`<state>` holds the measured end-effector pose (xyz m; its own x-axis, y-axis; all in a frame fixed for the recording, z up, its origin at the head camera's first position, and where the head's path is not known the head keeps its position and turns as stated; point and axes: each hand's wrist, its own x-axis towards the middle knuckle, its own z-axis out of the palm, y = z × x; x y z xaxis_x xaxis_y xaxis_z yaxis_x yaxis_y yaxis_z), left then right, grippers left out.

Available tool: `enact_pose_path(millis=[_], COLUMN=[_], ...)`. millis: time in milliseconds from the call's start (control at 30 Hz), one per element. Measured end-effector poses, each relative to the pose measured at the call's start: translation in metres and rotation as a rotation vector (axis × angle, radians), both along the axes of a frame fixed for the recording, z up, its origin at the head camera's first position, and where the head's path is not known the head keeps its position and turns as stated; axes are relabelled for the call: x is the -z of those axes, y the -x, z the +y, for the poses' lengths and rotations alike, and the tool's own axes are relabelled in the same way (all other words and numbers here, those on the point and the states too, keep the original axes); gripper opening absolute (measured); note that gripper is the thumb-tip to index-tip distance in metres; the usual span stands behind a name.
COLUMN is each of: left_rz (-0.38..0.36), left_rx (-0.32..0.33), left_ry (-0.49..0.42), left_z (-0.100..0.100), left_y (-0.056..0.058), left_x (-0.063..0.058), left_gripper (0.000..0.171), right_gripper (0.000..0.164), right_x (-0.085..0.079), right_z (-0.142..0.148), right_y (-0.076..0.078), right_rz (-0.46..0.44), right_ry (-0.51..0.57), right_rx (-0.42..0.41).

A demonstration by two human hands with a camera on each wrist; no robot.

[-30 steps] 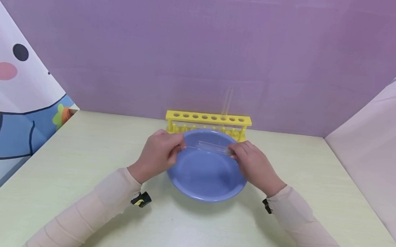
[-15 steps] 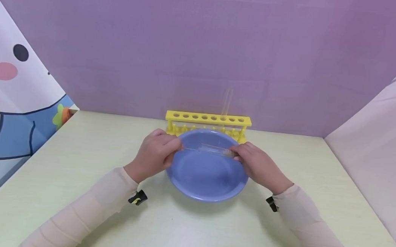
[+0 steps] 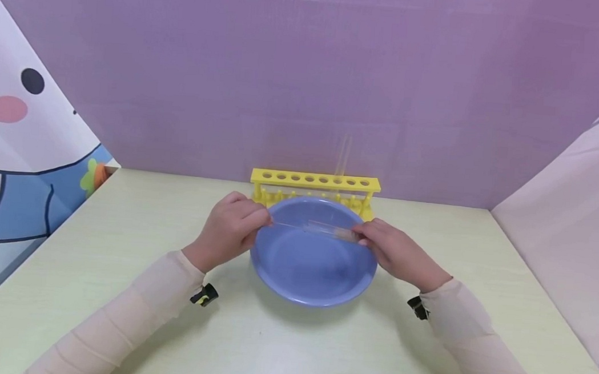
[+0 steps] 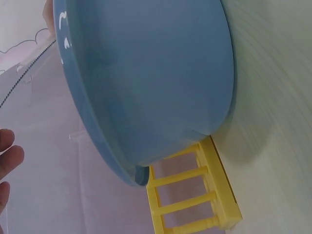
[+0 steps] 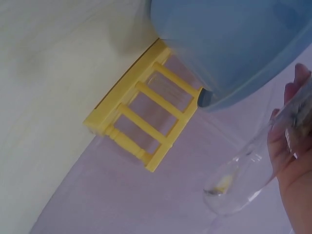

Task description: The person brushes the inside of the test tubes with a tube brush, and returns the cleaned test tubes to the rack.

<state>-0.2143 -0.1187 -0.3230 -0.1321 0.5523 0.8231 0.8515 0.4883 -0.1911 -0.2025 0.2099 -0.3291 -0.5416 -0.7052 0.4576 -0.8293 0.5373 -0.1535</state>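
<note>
In the head view, both hands are above a blue plastic basin [image 3: 307, 270]. My left hand [image 3: 231, 227] pinches the thin wire handle [image 3: 288, 226] of a test tube brush. The left wrist view shows this twisted wire [image 4: 28, 69] running up to the right, past the left fingers [image 4: 10, 160]. My right hand [image 3: 395, 253] grips a clear glass test tube [image 3: 328, 229], lying nearly level with its mouth toward the left hand. Through the glass in the right wrist view, dark bristles [image 5: 301, 119] show beside the right fingers; the rounded tube end extends past the hand.
Behind the basin stands a yellow test tube rack [image 3: 300, 179], its lower front partly hidden by the basin. Another clear test tube [image 3: 342, 155] stands upright in it. A purple backdrop [image 3: 306, 79] rises behind the pale table [image 3: 174, 219].
My left hand has drifted left and a little upward with the wire. My right hand and the test tube have shifted slightly right and down. The basin and rack stay in place.
</note>
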Motion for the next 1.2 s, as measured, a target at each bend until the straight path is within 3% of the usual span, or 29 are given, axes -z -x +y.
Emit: enact_pose_path(millis=[133, 333, 1200], left_rz=[0.004, -0.017, -0.082], left_rx=[0.001, 0.005, -0.035], left_ry=[-0.002, -0.003, -0.014], left_z=[-0.002, -0.006, -0.016], left_y=[0.002, 0.002, 0.000], left_x=[0.001, 0.000, -0.004], left_gripper=[0.016, 0.015, 0.023], right_gripper=[0.023, 0.030, 0.031], right_x=[0.000, -0.001, 0.000], right_z=[0.003, 0.007, 0.021], right_y=[0.000, -0.001, -0.002], right_rz=[-0.022, -0.051, -0.080], right_ry=[-0.008, -0.018, -0.053], right_rx=[-0.013, -0.003, -0.002])
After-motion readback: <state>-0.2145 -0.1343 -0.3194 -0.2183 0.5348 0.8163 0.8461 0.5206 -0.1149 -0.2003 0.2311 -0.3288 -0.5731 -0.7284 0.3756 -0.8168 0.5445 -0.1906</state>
